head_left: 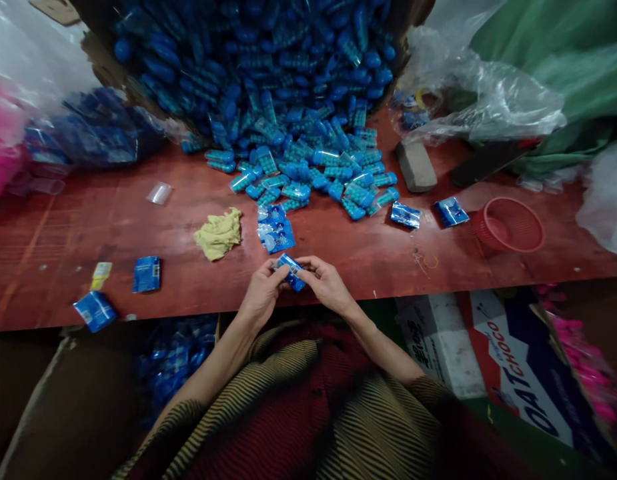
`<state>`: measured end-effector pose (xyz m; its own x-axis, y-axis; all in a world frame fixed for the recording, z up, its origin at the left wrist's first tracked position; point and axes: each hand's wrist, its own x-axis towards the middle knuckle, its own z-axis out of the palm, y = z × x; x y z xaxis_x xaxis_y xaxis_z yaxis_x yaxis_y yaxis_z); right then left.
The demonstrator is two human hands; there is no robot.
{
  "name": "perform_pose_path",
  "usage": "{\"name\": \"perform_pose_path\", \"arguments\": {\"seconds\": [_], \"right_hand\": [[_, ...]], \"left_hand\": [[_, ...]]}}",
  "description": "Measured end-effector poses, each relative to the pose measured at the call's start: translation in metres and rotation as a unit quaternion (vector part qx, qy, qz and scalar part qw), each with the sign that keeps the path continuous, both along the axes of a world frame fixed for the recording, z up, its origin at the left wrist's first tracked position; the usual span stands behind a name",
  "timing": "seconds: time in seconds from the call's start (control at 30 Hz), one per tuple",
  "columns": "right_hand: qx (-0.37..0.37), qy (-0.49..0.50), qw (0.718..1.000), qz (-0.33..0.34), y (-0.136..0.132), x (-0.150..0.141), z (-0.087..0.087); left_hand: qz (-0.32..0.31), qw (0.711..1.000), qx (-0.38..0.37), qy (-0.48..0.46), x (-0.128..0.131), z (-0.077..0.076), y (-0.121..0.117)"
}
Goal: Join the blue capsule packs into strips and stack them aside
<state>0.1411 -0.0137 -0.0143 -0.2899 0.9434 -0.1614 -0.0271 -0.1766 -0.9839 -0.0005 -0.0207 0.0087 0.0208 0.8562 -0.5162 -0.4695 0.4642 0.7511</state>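
At the front edge of the red table, both my hands pinch a small blue printed label [294,279] with a barcode. My left hand [261,292] grips its left side, thumb on top. From the right, my right hand [329,285] holds the other side with thumb and fingers. Whether a container sits inside it, I cannot tell. Just beyond my fingers lie several flat blue printed labels [275,230], overlapping. Farther back, a heap of blue-capped clear containers [308,167] with turquoise pieces inside spills onto the table.
A yellow cloth [219,233] lies left of the labels. Blue label stacks [147,274] rest on both sides. To the right are a grey block [416,167] and a red plastic basket [511,227]. Behind, an open carton [101,57] holds more containers. Printed cartons [513,367] stand below the table.
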Motion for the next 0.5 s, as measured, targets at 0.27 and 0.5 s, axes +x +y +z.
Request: {"name": "perform_pose_path", "arguments": {"seconds": [0.27, 0.5], "right_hand": [[0.03, -0.066, 0.997, 0.013, -0.0017, -0.0008, 0.0005], [-0.075, 0.012, 0.996, 0.035, -0.0006, -0.0083, 0.0055]], "left_hand": [[-0.037, 0.998, 0.012, 0.041, -0.0074, -0.0036, 0.0031], [-0.001, 0.999, 0.004, 0.037, -0.0044, -0.0039, 0.0012]]}}
